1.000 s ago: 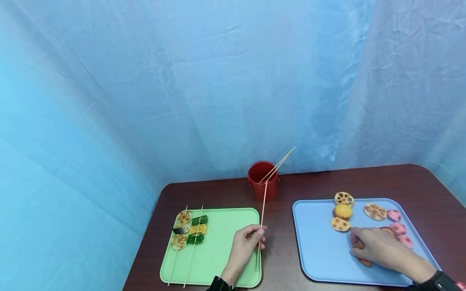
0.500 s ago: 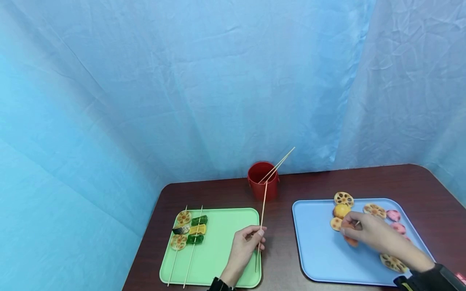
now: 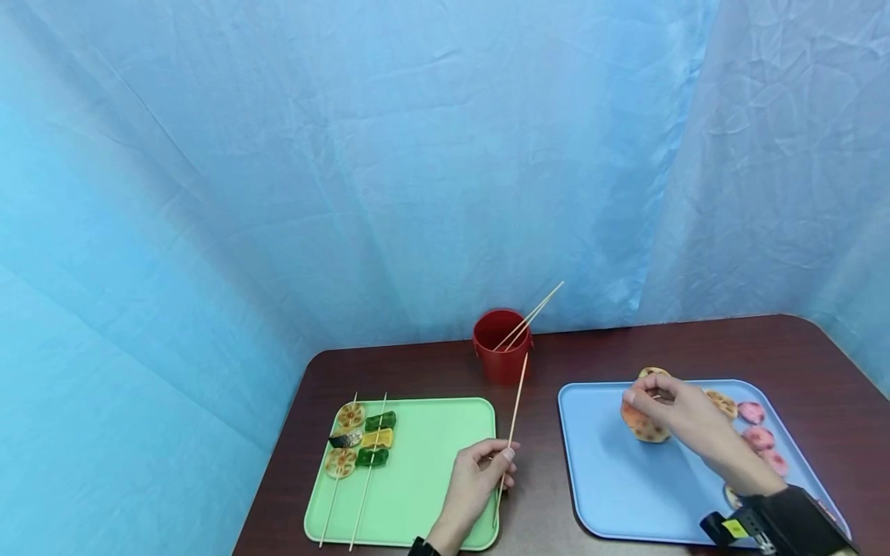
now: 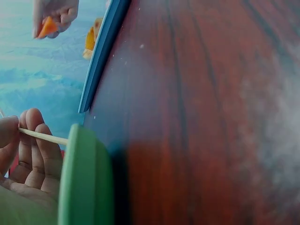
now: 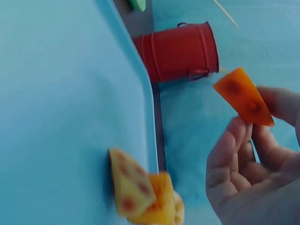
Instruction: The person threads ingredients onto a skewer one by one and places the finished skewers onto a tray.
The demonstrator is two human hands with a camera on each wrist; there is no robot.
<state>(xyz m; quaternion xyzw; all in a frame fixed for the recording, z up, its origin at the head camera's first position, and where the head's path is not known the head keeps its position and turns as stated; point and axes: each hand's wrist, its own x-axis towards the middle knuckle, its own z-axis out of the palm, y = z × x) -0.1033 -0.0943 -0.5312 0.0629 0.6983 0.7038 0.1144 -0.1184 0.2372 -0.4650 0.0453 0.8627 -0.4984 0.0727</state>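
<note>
My left hand [image 3: 473, 483] pinches a thin wooden skewer [image 3: 520, 386] between thumb and fingers, over the right edge of the green tray [image 3: 431, 498]. The skewer points up and leans slightly right; its lower tip is near the tray rim. My right hand [image 3: 695, 428] pinches an orange food slice with brown spots [image 5: 246, 98], raised above the blue tray [image 3: 626, 494]. Below it lie a pale spotted slice [image 5: 129, 185] and a yellow piece [image 5: 161, 197]. In the head view this hand partly covers those pieces and a lotus root slice [image 3: 653, 372].
A red bucket [image 3: 501, 371] holding loose skewers [image 3: 542, 307] stands at the back of the dark table. Two filled skewers lie on the green tray, with lotus root slices [image 3: 341, 463] and green pieces [image 3: 372, 457]. Pink pieces [image 3: 758, 438] line the blue tray's right side.
My right hand has lifted the orange slice from the blue tray and carried it up and left. My left hand has shifted slightly right and down, its skewer leaning more to the right.
</note>
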